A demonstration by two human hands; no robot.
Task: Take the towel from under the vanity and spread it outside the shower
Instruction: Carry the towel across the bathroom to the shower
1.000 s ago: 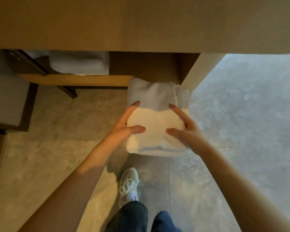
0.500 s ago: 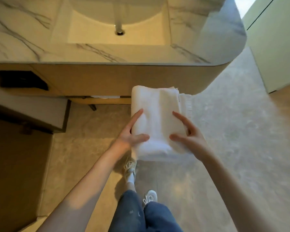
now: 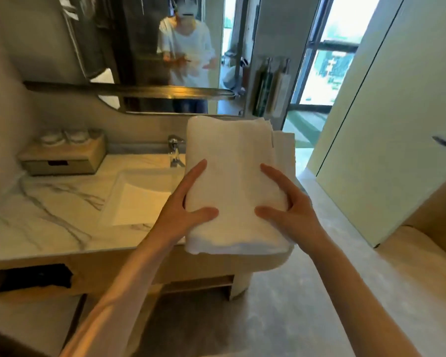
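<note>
We hold the folded white towel (image 3: 232, 181) above the tabletop's (image 3: 49, 215) front right corner, left hand (image 3: 183, 210) and right hand (image 3: 291, 210) gripping its sides, thumbs on top, fingers (image 3: 196, 173) spread.

1. Bare floor (image 3: 307, 305) lies open to the right of the bench (image 3: 49, 215).
2. Faucet (image 3: 175, 153) and box (image 3: 62, 158) crowd the bench's back edge.
3. A door (image 3: 371, 150) walls the right.

You see a marble counter (image 3: 49, 207) with a rectangular sink (image 3: 142, 202) set in it; a chrome faucet (image 3: 175, 153) stands at the sink's far edge. A wooden box (image 3: 62, 158) sits at the counter's far left corner, below a wall mirror (image 3: 139, 47).
</note>
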